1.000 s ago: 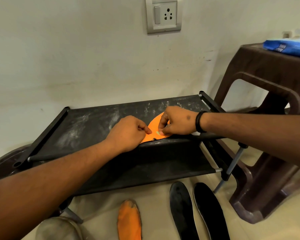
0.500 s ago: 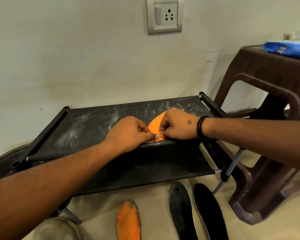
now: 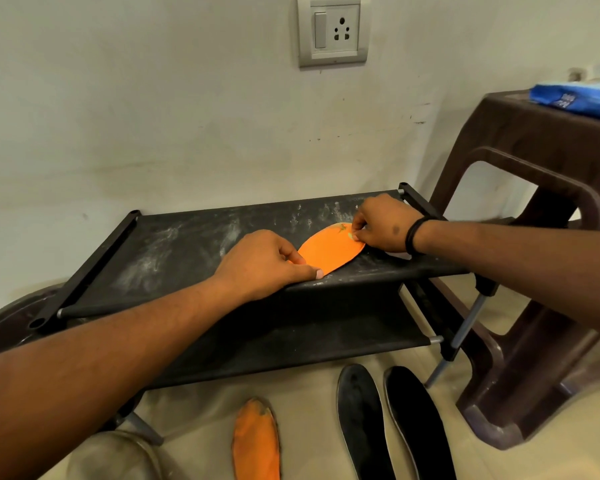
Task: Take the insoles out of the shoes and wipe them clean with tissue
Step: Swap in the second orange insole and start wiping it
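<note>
Orange insole (image 3: 329, 250): being held flat on the dusty shoe rack (image 3: 174, 244), left hand (image 3: 262, 263) pinching its near end, right hand (image 3: 383, 225) pinching the far end. Wiping step being prepared, by judgement; tissue being required next, none being seen in either grip.

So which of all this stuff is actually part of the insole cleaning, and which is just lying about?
Part of the job:
- flat orange insole on the rack, held by left hand and right hand
- worn orange insole on the floor
- two black insoles on the floor
- blue tissue pack

Just lying about:
- dusty black shoe rack
- brown plastic stool
- grey wall socket
</note>
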Available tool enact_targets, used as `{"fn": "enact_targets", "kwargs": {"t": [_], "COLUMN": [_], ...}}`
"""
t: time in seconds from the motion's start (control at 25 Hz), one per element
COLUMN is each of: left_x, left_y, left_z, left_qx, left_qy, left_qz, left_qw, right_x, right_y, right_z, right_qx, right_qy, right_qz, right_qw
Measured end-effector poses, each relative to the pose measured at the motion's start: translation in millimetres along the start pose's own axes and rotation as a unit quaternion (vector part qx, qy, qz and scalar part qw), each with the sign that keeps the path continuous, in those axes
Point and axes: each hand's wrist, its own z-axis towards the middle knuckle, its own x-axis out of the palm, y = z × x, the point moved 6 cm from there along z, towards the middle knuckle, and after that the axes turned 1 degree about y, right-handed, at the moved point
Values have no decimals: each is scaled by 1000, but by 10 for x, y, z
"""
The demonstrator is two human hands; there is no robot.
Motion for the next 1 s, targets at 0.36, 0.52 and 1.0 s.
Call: {"fn": "enact_targets", "kwargs": {"t": [0.36,0.52,1.0], "left_x": [14,10,1], "left_y": [54,74,70], "left_z": [27,42,43], "left_qx": [-15,-18,-32], "left_qy": [-2,-5,5], "left_qz": [-14,-8,18], "left_qw": [1000,1000,999], "right_x": [20,8,156], "right_y": [145,492,661], "right_z": [80,-163,211], "right_qx": [17,-55,-16], "right_qy": [-15,73,-9], "right_qz": [30,64,17], "right_qw": [999,994,1000]}}
